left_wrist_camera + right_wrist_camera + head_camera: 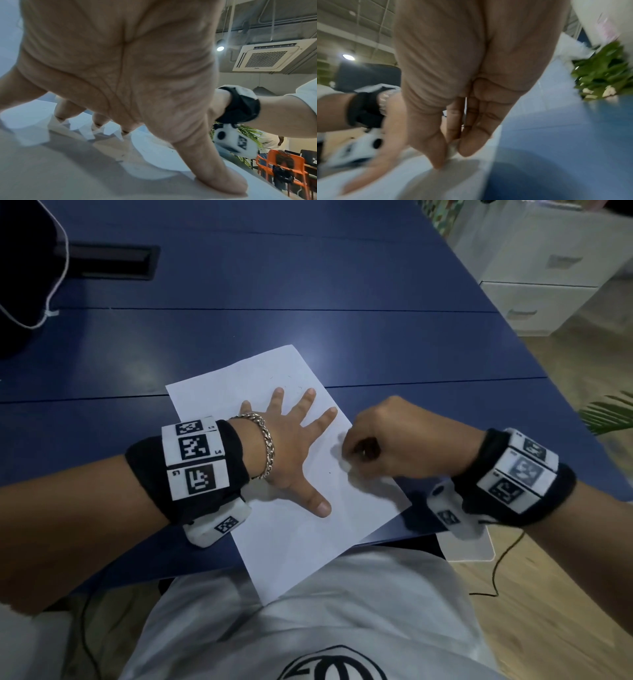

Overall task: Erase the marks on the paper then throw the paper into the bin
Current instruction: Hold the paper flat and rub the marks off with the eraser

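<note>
Fingers (310, 405) of our left hand (291, 446) lie spread flat, pinning the paper (301, 529) to the blue surface (239, 337); our right hand (394, 440) pinches a small white eraser (346, 464) against the sheet's right edge, rubbing marks.

One paper (274, 412), two hands, one eraser (346, 463), one table (308, 285), one bracelet (265, 440)

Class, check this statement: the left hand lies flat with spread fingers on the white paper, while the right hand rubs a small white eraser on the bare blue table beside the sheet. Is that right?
One detail is wrong. The head view shows the right hand rubbing the eraser on the paper itself, near its right edge, not on the blue table. The left hand does lie flat on the sheet, fingers spread.
</note>
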The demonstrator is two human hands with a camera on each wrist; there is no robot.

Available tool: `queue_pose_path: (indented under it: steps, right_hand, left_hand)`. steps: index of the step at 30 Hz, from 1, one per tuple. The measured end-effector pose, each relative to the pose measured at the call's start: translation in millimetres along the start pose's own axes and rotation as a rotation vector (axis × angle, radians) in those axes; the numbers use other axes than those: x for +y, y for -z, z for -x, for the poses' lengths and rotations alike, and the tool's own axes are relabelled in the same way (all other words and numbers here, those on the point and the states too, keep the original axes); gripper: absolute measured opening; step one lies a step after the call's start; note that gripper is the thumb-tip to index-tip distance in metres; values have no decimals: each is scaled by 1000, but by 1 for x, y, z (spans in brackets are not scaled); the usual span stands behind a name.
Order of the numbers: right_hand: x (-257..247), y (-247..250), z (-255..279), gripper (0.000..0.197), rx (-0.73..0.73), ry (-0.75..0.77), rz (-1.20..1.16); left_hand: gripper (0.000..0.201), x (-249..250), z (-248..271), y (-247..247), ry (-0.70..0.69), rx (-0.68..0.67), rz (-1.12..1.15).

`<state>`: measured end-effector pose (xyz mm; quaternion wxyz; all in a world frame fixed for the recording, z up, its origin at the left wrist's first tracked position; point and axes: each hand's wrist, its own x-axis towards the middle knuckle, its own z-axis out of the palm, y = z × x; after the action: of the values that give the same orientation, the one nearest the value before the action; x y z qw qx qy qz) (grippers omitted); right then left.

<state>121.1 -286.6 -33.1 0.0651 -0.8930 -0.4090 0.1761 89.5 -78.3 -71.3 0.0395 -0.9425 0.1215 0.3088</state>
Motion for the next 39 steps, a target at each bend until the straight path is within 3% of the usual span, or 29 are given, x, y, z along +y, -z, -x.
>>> queue_pose_path:
  steps: [3, 7, 11, 14, 18, 23, 31, 39]
  right_hand:
    - [11, -1, 1, 13, 93, -67, -12]
    - [-3, -11, 17, 8, 22, 3, 15]
    - [18, 1, 33, 16, 83, -76, -76]
    - [20, -3, 52, 16, 134, -95, -190]
    - [-1, -27, 63, 22, 89, -48, -250]
    - [8, -6, 48, 17, 220, -56, -201]
    - [8, 3, -24, 28, 123, 31, -55]
    - [-7, -5, -10, 9, -64, 217, -18]
  left_hand:
    - [159, 0, 1, 2, 4, -14, 3]
    - [159, 0, 2, 3, 3, -20, -4]
    - [160, -4, 0, 4, -23, -31, 6]
    - [164, -12, -2, 5, -100, -14, -11]
    - [167, -31, 2, 13, -262, -12, 0]
    - [155, -35, 6, 14, -215, 58, 65]
    - [154, -22, -4, -7, -155, 35, -33]
    - [159, -19, -6, -6, -110, 32, -65]
